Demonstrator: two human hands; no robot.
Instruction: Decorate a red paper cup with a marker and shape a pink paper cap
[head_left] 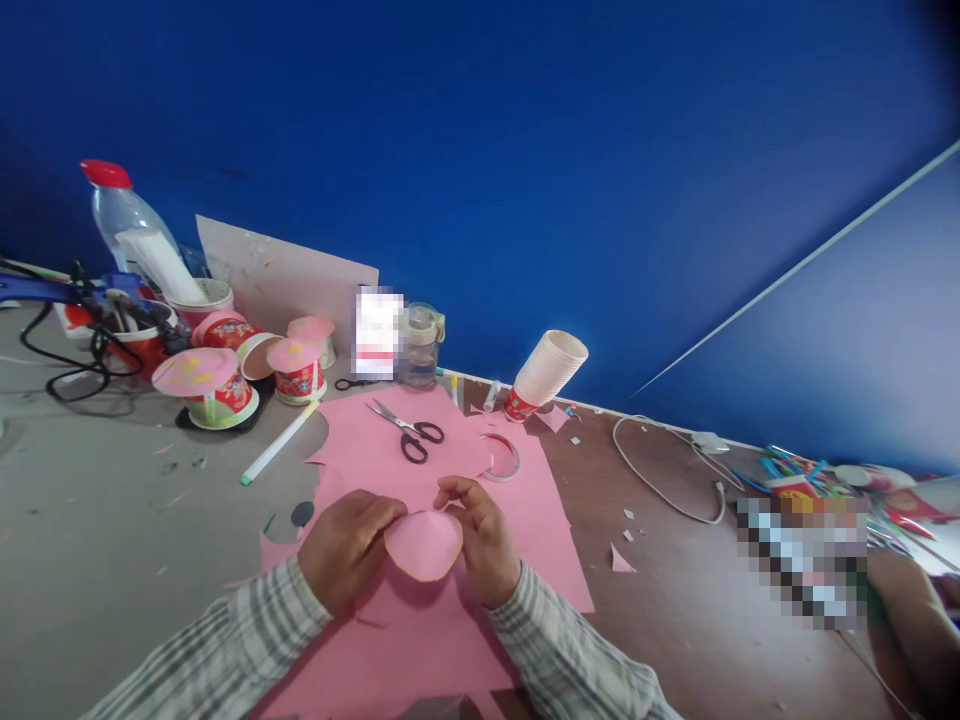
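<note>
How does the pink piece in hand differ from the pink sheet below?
Pose: the pink piece is held in the left hand, right hand alongside; the pink sheet lies spread underneath.
Size: piece far smaller than sheet.
Edge: the piece's near edge curves; the sheet's right edge runs nearly straight.
Both are pink.

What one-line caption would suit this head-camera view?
The left hand grips a rounded pink paper piece, the right hand at its edge, above a larger pink sheet where scissors lie.

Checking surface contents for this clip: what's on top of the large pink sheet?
Scissors and a ring lie on the pink sheet. The left hand, right hand and held paper hide whatever's beneath.
</note>
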